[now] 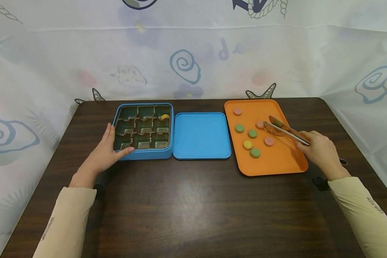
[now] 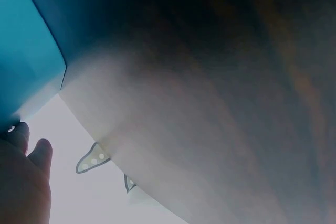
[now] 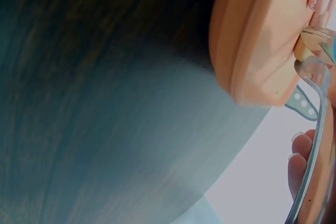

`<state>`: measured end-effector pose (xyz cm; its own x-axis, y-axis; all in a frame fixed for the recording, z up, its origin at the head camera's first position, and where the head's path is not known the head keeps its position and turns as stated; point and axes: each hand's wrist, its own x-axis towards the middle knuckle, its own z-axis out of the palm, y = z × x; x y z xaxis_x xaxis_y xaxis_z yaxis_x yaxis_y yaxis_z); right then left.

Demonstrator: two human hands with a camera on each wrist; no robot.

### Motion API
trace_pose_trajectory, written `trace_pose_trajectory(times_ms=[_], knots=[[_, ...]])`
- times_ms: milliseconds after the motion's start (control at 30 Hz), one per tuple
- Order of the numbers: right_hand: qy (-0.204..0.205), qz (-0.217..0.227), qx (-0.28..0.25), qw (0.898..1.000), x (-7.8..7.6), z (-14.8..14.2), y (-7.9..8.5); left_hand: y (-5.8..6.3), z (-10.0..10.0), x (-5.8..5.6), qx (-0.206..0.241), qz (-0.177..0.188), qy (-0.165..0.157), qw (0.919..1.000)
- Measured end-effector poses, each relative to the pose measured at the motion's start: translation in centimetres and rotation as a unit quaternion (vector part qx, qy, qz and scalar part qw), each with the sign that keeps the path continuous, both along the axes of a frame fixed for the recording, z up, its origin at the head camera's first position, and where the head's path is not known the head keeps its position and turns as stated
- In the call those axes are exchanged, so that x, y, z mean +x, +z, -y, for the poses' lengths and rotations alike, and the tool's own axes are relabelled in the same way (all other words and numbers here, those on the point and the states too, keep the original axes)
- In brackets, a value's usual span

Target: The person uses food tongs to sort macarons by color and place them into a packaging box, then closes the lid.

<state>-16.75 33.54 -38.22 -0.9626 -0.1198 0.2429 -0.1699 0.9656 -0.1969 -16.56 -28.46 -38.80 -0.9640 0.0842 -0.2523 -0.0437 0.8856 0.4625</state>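
Observation:
My right hand [image 1: 320, 150] holds metal tongs [image 1: 288, 132] by the handle end. The arms of the tongs stand apart over the orange tray [image 1: 287, 157], their tips beside a pink macaron [image 1: 259, 124]. Other small macarons, pink, green [image 1: 255, 153] and yellow [image 1: 247, 144], lie on that tray. My left hand [image 1: 103, 154] rests against the near left corner of a blue box [image 1: 148, 154], fingers straight along its side and thumb over the front rim. Inside is a dark insert [image 1: 144, 125] with several compartments; a yellow macaron [image 1: 165, 116] sits in the far right one.
A flat blue lid [image 1: 202, 136] lies between the box and the orange tray. Everything stands on a dark wooden table [image 1: 187, 208]. Behind it hangs a white printed cloth [image 1: 206, 64]. A dark wrist strap [image 1: 320, 184] shows at the right sleeve.

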Motion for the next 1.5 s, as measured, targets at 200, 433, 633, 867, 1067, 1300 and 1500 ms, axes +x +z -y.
trace_pose_trajectory(times_ms=[200, 433, 633, 867, 1067, 1300, 1500], knots=[[-0.001, -0.002, 0.004, 1.0, -0.1, 0.1, 0.1, 0.1, 0.0, -0.1, 0.002, -0.001, -0.002, 1.0], [0.004, -0.01, 0.008, 1.0, -0.1, 0.1, 0.1, 0.1, 0.0, -0.1, 0.006, -0.002, -0.003, 1.0], [0.02, -0.029, 0.011, 0.999, 0.0, 0.1, 0.0, 0.0, 0.1, -0.1, 0.002, -0.004, -0.003, 1.0], [0.032, -0.051, 0.009, 0.998, 0.2, 0.0, 0.1, -0.2, 0.2, 0.0, 0.009, -0.008, -0.003, 0.9999], [0.034, -0.053, 0.012, 0.998, 0.1, 0.0, 0.2, -0.3, 0.2, 0.1, 0.008, -0.012, -0.002, 0.9999], [0.038, -0.094, 0.01, 0.995, 0.0, 0.6, 0.7, -0.2, 0.2, 0.1, 0.008, -0.011, -0.003, 0.9999], [0.043, -0.116, 0.003, 0.992, -0.3, 1.6, 2.0, -0.1, 0.1, 0.0, 0.001, -0.008, -0.004, 1.0]])
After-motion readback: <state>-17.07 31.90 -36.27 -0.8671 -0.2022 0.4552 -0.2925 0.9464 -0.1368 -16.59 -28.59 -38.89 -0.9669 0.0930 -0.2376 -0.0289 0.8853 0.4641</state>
